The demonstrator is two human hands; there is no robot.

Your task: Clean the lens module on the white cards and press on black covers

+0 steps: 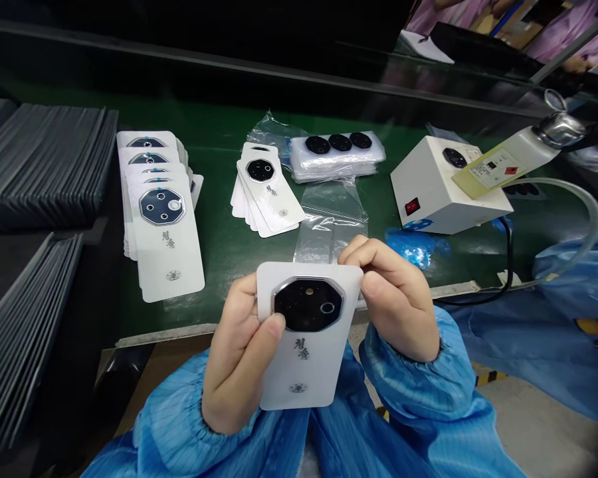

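Observation:
A white phone back cover (321, 372) with a black octagonal camera plate (306, 305) is held up in front of me. My left hand (244, 352) grips its left side, the thumb lying on the edge of the camera plate and the fingers behind. At the top right corner, my right hand (396, 295) pinches the cover between thumb and fingers. Beyond it lie a small fanned stack of white covers (282, 199) with black plates and, further left, a larger stack of white covers (179, 245) with dark blue camera plates.
Grey dividers (44, 159) stand in rows at the left. Behind my hands lie clear plastic bags (329, 216) and a wrapped pack of black plates (339, 159). A white box (433, 192) with a red switch stands right, a tilted bottle (513, 159) by it. Blue film scraps (411, 245) lie nearby.

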